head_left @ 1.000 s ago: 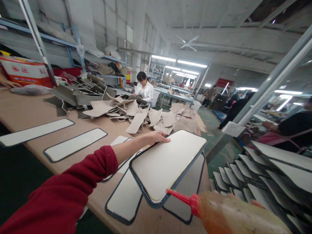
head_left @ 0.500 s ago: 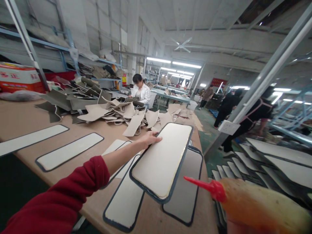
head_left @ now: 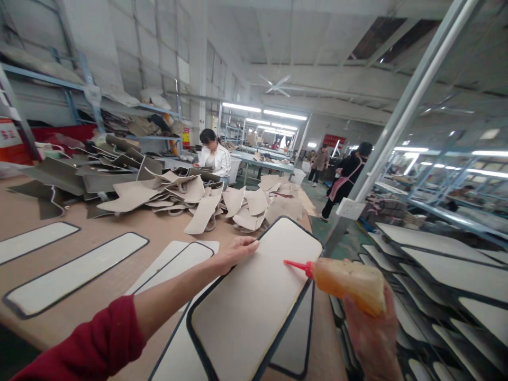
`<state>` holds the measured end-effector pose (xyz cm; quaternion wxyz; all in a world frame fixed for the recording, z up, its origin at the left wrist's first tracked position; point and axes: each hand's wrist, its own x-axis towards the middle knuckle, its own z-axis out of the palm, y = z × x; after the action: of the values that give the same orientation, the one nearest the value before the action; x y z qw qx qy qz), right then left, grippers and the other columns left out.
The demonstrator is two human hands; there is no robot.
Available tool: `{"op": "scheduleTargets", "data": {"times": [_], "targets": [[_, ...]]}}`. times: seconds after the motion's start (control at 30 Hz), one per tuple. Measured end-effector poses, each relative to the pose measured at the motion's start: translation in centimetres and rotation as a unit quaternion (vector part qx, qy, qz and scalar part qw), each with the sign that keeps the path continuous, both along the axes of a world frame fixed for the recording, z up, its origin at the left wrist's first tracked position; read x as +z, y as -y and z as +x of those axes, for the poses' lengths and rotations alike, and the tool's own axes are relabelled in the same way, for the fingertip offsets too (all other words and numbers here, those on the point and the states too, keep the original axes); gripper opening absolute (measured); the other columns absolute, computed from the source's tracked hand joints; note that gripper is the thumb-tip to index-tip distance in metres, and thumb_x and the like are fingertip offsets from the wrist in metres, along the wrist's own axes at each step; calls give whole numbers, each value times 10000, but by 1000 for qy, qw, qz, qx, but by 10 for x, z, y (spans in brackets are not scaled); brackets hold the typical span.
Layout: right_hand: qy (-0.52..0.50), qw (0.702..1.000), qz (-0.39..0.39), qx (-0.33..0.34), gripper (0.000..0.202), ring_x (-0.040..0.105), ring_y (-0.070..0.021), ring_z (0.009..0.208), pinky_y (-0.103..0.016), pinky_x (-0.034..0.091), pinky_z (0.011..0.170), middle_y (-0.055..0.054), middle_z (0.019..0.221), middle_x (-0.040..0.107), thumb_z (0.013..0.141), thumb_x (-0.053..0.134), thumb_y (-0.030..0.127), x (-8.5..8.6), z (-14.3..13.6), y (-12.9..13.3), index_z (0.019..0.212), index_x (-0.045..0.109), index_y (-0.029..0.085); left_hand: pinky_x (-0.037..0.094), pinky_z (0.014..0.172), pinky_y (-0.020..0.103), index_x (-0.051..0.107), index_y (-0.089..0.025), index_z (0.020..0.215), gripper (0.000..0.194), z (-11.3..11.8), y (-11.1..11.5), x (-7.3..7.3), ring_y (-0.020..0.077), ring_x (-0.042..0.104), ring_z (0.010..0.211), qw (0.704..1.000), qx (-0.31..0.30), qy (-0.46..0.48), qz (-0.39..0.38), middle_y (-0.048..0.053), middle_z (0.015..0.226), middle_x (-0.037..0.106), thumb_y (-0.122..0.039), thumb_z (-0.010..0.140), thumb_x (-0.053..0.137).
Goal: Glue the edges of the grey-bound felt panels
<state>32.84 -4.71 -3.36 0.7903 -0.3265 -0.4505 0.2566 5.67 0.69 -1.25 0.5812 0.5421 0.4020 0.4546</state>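
Observation:
My left hand grips the far left edge of a white rectangular panel with rounded corners and a dark border. The panel is tilted up above the table. In my right hand is a squeeze bottle of amber liquid, lying nearly level. Its red nozzle points left, over the panel's upper right part; whether the tip touches cannot be made out. Beneath the held panel, another bordered panel shows in part. More such panels, one of them a long panel, lie flat to the left.
A heap of beige and grey-green curved pieces covers the back of the brown table. To the right, stacked panels stand beside a metal post carrying a socket box. A person sits behind the heap; others stand farther off.
My right hand has brought the bottle up and left, so its nozzle is now over the panel. The held panel appears larger and nearer. The whole view has shifted to the right.

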Motion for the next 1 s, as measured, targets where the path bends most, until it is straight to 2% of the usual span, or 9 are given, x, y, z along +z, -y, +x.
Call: {"op": "scheduleTargets", "data": {"times": [0.17,0.23,0.37,0.43,0.53,0.67,0.73,0.87,1.0], "targets": [[-21,999,-23,-6,761,661,-239,993,-285,561,817,-103,1110,668,486,904,263,-11,-3,19,1162,559,198,483,591,254,710,-139,968,486,-1,2,5,187,650,668,998,-63,3,-16,34,775,726,-182,484,743],[-38,997,-49,39,746,654,-206,1031,-222,544,823,-81,1177,654,572,888,282,-21,-16,38,1233,544,244,498,602,267,714,-138,979,504,-3,-3,2,183,646,653,997,-66,9,-28,36,768,731,-180,477,737],[-48,988,-41,139,668,676,-218,1002,-275,559,856,-37,1142,683,613,890,424,-40,-46,68,1176,552,299,508,618,262,721,-130,956,476,-6,-12,-7,163,635,631,997,-65,13,-31,41,752,736,-190,486,765],[-39,989,-38,141,686,678,-209,999,-250,560,834,-38,1135,689,602,897,424,-39,-47,66,1175,544,294,510,630,253,721,-129,964,459,-7,-11,-9,158,640,646,997,-71,13,-24,47,775,742,-198,513,769],[-12,997,-44,61,759,664,-184,1026,-189,542,804,-63,1179,669,596,889,290,-23,-28,39,1255,513,259,507,651,239,716,-135,1009,454,-7,-2,-5,158,658,698,995,-98,12,-23,61,856,751,-213,565,771],[37,998,42,-16,709,662,-191,1011,-228,538,846,-67,1101,684,590,869,250,-14,-9,7,1216,542,197,507,682,242,708,-142,1051,445,-5,7,1,164,668,744,992,-123,23,-18,67,908,746,-219,615,754],[34,999,31,-1,692,664,-190,997,-217,543,815,-60,1094,683,601,865,265,-26,-19,12,1213,547,212,504,677,246,711,-139,1045,441,-5,6,-1,168,665,732,993,-115,25,-21,60,859,741,-208,610,742],[4,989,-43,143,734,650,-231,1046,-277,547,847,-43,1171,670,593,879,436,-57,-52,44,1223,527,301,488,655,238,715,-130,1037,455,-9,-1,-9,176,658,716,996,-88,16,-8,50,796,733,-169,583,718],[18,995,-30,95,742,638,-268,1080,-332,548,874,-94,1217,647,608,885,354,-46,-40,40,1240,506,270,491,669,241,715,-137,1049,446,-14,3,-9,173,656,731,996,-94,0,10,51,850,741,-163,604,693]]}}
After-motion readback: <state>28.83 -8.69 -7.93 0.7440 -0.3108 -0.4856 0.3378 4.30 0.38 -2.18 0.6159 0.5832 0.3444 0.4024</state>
